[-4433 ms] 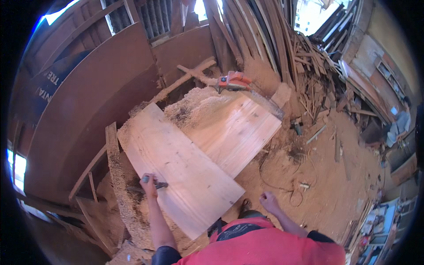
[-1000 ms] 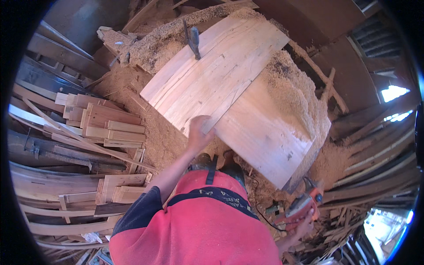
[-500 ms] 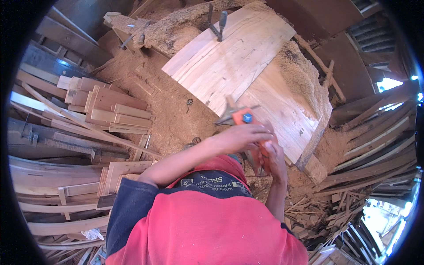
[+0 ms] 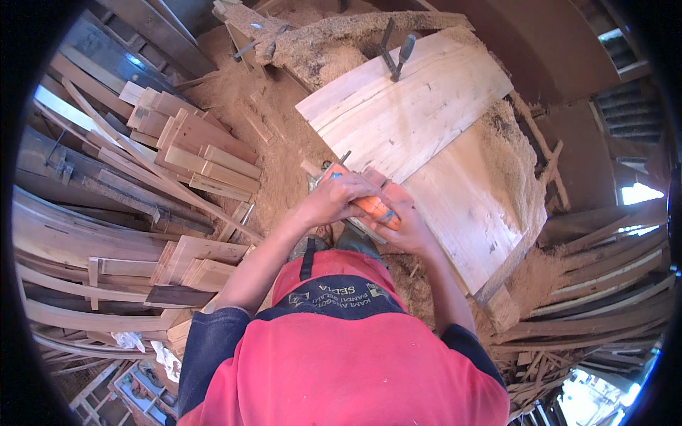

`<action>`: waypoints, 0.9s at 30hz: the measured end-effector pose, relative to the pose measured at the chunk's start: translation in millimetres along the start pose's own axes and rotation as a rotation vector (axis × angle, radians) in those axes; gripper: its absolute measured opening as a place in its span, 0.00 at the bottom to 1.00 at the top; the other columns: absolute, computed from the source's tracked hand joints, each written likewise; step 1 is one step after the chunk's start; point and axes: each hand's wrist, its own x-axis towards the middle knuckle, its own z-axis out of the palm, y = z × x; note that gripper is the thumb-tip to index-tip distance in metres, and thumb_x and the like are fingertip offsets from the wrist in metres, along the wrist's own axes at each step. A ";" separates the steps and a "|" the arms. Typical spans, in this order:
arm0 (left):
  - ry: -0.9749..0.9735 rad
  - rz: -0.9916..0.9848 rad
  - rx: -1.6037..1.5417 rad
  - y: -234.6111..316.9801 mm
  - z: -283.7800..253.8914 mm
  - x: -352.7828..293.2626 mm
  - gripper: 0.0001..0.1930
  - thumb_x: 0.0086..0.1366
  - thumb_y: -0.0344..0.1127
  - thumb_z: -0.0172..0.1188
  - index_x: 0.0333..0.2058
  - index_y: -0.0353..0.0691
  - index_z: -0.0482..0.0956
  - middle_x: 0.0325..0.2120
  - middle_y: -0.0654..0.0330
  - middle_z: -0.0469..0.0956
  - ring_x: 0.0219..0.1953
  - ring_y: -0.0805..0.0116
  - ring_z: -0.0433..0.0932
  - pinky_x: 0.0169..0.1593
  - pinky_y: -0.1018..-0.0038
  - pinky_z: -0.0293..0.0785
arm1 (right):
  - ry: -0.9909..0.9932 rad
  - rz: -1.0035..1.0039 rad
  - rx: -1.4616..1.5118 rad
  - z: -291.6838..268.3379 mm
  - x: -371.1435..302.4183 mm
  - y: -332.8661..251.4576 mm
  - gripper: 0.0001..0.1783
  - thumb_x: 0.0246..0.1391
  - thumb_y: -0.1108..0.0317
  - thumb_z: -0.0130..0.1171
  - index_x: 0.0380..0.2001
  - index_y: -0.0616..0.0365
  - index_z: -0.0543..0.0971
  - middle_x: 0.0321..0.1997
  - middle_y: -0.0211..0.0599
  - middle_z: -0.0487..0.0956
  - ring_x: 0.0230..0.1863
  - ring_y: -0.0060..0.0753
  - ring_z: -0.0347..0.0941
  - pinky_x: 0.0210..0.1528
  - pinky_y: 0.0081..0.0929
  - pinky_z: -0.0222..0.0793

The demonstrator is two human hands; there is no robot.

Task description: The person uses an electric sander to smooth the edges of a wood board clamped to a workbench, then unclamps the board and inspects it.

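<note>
An orange electric planer (image 4: 378, 210) with a metal guide is held in front of my waist, just off the near left edge of the workbench. My left hand (image 4: 332, 201) is closed over its front end. Around its rear part wraps my right hand (image 4: 408, 226), fingers bent over the orange body. The planer's sole and lower side are mostly hidden. Beyond my hands, a wide pale wooden panel (image 4: 408, 106) lies across the bench, overlapping a lower wooden surface (image 4: 462, 199). A clamp with a dark handle (image 4: 398, 60) stands at the panel's far side.
Wood shavings (image 4: 508, 163) are heaped along the bench's right side. On the left, several stacked boards (image 4: 206, 145) and long planks (image 4: 78, 227) rise near my arm. More planks (image 4: 611, 291) line the right, with scrap wood below. Sawdust covers the floor (image 4: 280, 167).
The planer has swung left and down toward my body and turned. Both hands have moved left with it, still gripping. My view has shifted, so the bench sits farther right.
</note>
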 end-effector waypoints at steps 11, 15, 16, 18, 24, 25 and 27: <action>0.539 -0.805 0.105 -95.3 122.2 -76.7 0.39 0.61 0.52 0.72 0.61 0.28 0.70 0.55 0.38 0.74 0.59 0.43 0.73 0.62 0.58 0.70 | 0.254 0.377 -0.048 29.8 -38.0 72.0 0.24 0.42 0.63 0.68 0.45 0.56 0.83 0.31 0.51 0.83 0.33 0.47 0.84 0.37 0.38 0.77; 0.537 -1.089 -0.028 -126.2 156.3 -68.3 0.42 0.63 0.58 0.67 0.62 0.27 0.69 0.60 0.36 0.70 0.63 0.40 0.69 0.65 0.57 0.66 | 0.302 0.345 -0.037 35.2 -41.2 88.5 0.33 0.42 0.64 0.69 0.56 0.52 0.80 0.31 0.51 0.83 0.33 0.47 0.85 0.37 0.39 0.77; 0.597 -1.039 0.008 -134.1 161.6 -66.2 0.42 0.63 0.59 0.67 0.62 0.28 0.69 0.62 0.36 0.68 0.65 0.40 0.67 0.67 0.56 0.64 | 0.327 0.322 0.010 35.8 -38.1 93.3 0.28 0.42 0.63 0.70 0.51 0.54 0.82 0.31 0.51 0.83 0.34 0.50 0.85 0.37 0.40 0.77; 0.663 -1.025 -0.035 -140.8 167.4 -66.1 0.42 0.62 0.58 0.68 0.64 0.31 0.69 0.64 0.35 0.65 0.69 0.40 0.61 0.69 0.54 0.59 | 0.309 0.350 0.004 33.6 -34.1 91.0 0.26 0.42 0.63 0.70 0.48 0.55 0.82 0.31 0.51 0.83 0.34 0.51 0.84 0.36 0.40 0.77; 0.717 -0.979 -0.173 -157.9 147.9 -60.9 0.42 0.62 0.54 0.71 0.63 0.26 0.69 0.58 0.37 0.71 0.62 0.43 0.71 0.66 0.57 0.66 | 0.302 0.342 -0.036 32.9 -6.9 83.4 0.19 0.41 0.61 0.71 0.38 0.57 0.81 0.29 0.52 0.82 0.33 0.56 0.83 0.35 0.43 0.77; 0.715 -0.980 -0.173 -161.8 141.0 -61.3 0.42 0.62 0.54 0.71 0.63 0.26 0.69 0.58 0.37 0.71 0.62 0.43 0.71 0.66 0.57 0.66 | 0.289 0.355 -0.057 34.7 -0.6 82.7 0.19 0.41 0.62 0.71 0.37 0.57 0.81 0.28 0.52 0.82 0.33 0.56 0.82 0.35 0.44 0.76; 0.705 -0.981 -0.130 -167.6 126.4 -59.2 0.42 0.61 0.53 0.72 0.61 0.24 0.70 0.54 0.39 0.75 0.57 0.47 0.76 0.62 0.60 0.70 | 0.284 0.344 -0.048 35.9 13.1 78.3 0.18 0.41 0.61 0.71 0.35 0.57 0.81 0.28 0.52 0.81 0.32 0.56 0.82 0.34 0.44 0.76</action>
